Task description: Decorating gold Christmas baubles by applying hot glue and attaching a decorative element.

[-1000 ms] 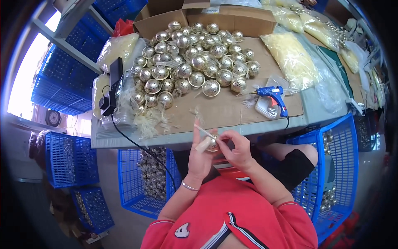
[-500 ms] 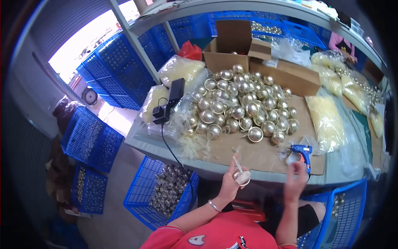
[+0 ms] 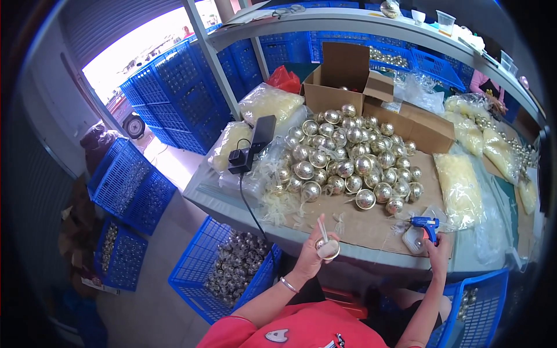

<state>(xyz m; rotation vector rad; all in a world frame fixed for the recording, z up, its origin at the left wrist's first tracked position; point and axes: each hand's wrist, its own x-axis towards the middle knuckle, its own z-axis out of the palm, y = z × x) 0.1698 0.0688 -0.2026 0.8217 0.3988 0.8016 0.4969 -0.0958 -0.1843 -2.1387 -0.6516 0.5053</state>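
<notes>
A shiny gold ball ornament (image 3: 335, 249) sits in my left hand (image 3: 307, 258), held over the near edge of the table. A pale strip stands up between the fingers and thumb of that hand, and a whitish patch shows on the ball. My right hand (image 3: 439, 250) is closed around the handle of a blue glue gun (image 3: 425, 221), which rests at the right of the cardboard with its nozzle to the left. Part of the handle is hidden by the fingers. A small clear plastic tray (image 3: 413, 239) lies beside the gun.
A large heap of gold balls (image 3: 354, 156) covers the cardboard (image 3: 371, 232). Bags of pale yellow filling (image 3: 458, 188) flank it, with an open carton (image 3: 333, 95) behind. A black power adapter (image 3: 264, 132) trails a cable down the front. Blue crates (image 3: 191, 272) stand below the table.
My right hand has moved right and onto the glue gun's handle, closing around it. My left hand still holds the ball, now slightly farther left. The whole view has shifted a little.
</notes>
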